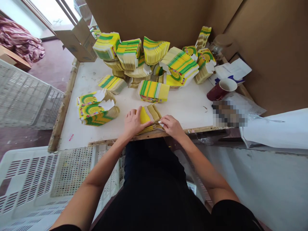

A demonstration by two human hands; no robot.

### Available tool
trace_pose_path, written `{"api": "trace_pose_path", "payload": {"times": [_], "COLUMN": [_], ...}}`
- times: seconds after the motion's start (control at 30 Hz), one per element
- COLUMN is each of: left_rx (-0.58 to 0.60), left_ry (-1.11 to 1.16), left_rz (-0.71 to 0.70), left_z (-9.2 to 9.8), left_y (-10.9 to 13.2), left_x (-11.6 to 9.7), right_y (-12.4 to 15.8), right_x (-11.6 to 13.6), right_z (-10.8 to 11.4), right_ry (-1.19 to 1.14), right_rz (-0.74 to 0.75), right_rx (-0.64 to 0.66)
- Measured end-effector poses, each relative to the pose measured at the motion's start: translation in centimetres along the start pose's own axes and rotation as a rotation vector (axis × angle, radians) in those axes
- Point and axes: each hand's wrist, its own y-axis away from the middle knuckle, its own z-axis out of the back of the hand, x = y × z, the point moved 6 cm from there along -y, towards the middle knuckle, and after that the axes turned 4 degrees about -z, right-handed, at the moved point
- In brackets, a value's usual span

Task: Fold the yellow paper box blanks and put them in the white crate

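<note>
Table: white wooden-edged worktable (190,104).
Far side: heap of yellow-green printed flat cartons (154,61).
Near edge: small stack of yellow flat cardboard cartons (151,113), between both hands.
Left hand (133,122): clamped on stack's left side.
Right hand (172,126): fingers pinching stack's right end.

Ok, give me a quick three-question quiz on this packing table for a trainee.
1. True or false: the left hand and the right hand both touch the small stack of flat cartons at the front edge of the table.
2. The red mug stands: A) right of the piles, B) left of them, C) between the hands.
3. Fill in: the piles are printed mainly yellow and ____.
Key: 1 true; 2 A; 3 green.
</note>
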Motion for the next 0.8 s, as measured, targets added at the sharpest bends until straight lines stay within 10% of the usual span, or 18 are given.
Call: {"api": "trace_pose_path", "payload": {"times": [0.53,0.8], "left_rx": [0.022,0.021], "left_ry": [-0.008,-0.022], "left_rz": [-0.032,-0.062], "left_z": [-0.1,-0.2], "left_y": [0.3,0.4], "left_x": [-0.1,-0.3], "right_y": [-4.0,-3.4], "right_x": [0.9,2.0], "right_z": [0.2,-0.6], "right_ry": [0.175,0.217], "right_rz": [-0.131,-0.329], "right_rx": [0.294,0.156]}}
